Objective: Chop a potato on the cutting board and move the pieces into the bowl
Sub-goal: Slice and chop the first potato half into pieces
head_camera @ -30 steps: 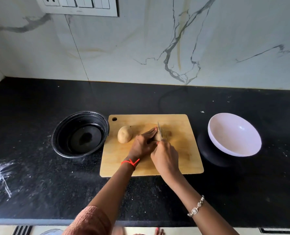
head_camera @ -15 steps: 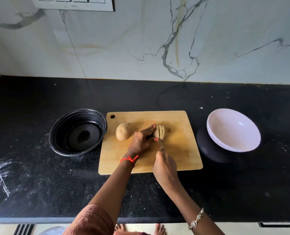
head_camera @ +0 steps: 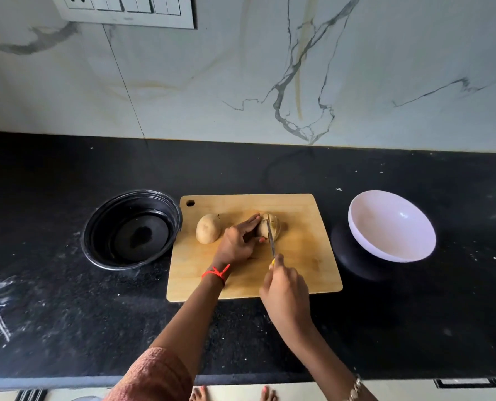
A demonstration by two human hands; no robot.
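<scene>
A wooden cutting board (head_camera: 304, 273) lies on the black counter. A whole potato (head_camera: 208, 228) sits on its left part. Right of it lies a second potato (head_camera: 273, 225), partly sliced, with cut pieces fanned at its right end. My left hand (head_camera: 238, 241) holds that potato from the left, fingers laid over it. My right hand (head_camera: 284, 287) grips a knife (head_camera: 271, 240) by its handle; the blade stands in the potato, pointing away from me. A white bowl (head_camera: 391, 227) tilts on the counter right of the board, with nothing in it.
A black round container (head_camera: 132, 230) stands just left of the board, touching its corner. The marble wall rises behind the counter with a switch panel (head_camera: 125, 10) at top left. White smears mark the counter (head_camera: 67, 314) at the left edge.
The knife has drawn back toward me through the potato, and my right hand sits lower on the board. More cut slices show at the potato's right end.
</scene>
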